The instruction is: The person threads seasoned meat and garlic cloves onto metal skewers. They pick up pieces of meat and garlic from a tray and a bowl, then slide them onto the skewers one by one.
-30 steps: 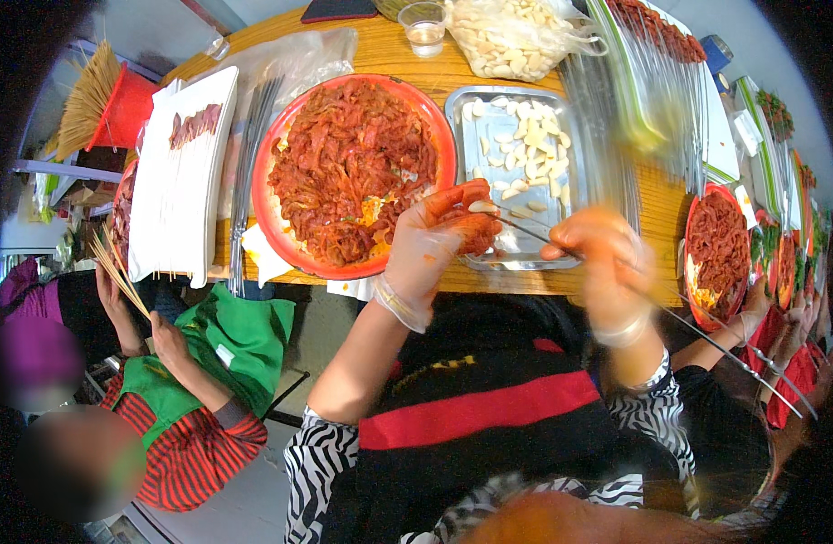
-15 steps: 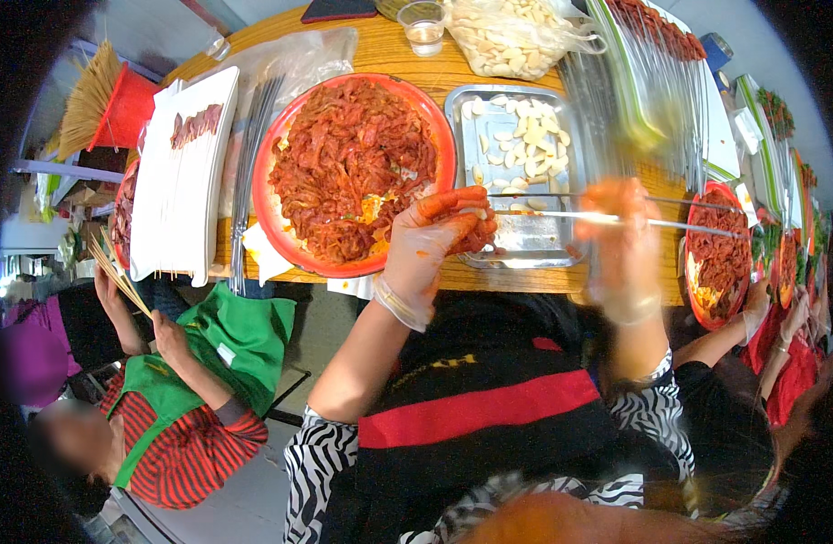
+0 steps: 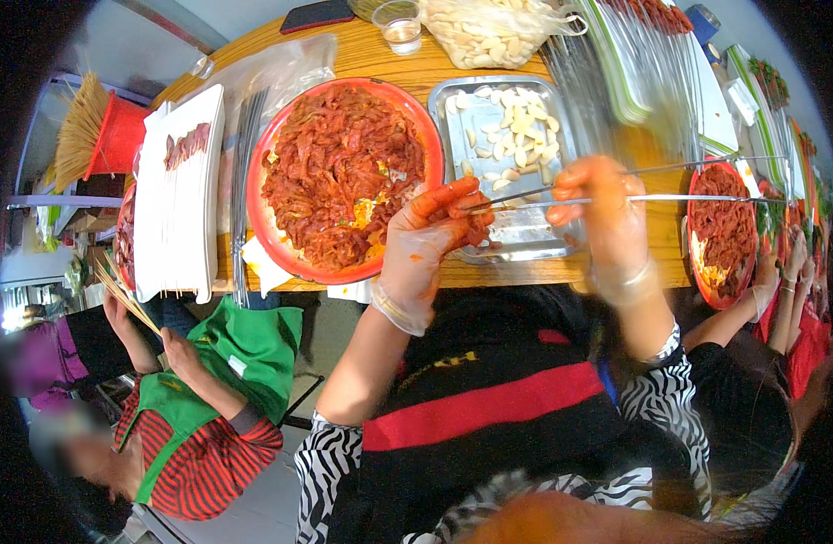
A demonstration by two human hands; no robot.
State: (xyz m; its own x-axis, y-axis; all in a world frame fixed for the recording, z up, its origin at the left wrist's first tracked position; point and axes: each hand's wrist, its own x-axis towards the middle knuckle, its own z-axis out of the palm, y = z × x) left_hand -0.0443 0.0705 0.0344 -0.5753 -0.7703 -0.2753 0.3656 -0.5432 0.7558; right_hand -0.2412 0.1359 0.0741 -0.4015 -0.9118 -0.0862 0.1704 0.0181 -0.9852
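Note:
My left hand (image 3: 425,245), in a clear plastic glove stained red, is closed on a bit of red marinated meat (image 3: 475,232) beside the big round tray. My right hand (image 3: 607,213), also gloved and stained, grips metal skewers (image 3: 688,197) that stretch out to the right. One skewer's tip reaches my left fingers. Sliced marinated meat (image 3: 344,163) fills the red-rimmed round tray (image 3: 255,181) on the left. Behind my hands, pale garlic cloves (image 3: 516,136) lie in a metal tray (image 3: 448,168).
Bare metal skewers (image 3: 244,181) lie left of the round tray, next to a white tray (image 3: 176,231) of skewered meat. A bag of garlic (image 3: 484,36) and a clear cup (image 3: 401,34) stand at the back. A person in a green apron (image 3: 244,354) sits at left; others work at right.
My right hand has moved slightly left and is less blurred. The skewers, nearly parallel before, now spread apart at an angle. My left hand stays beside the round tray.

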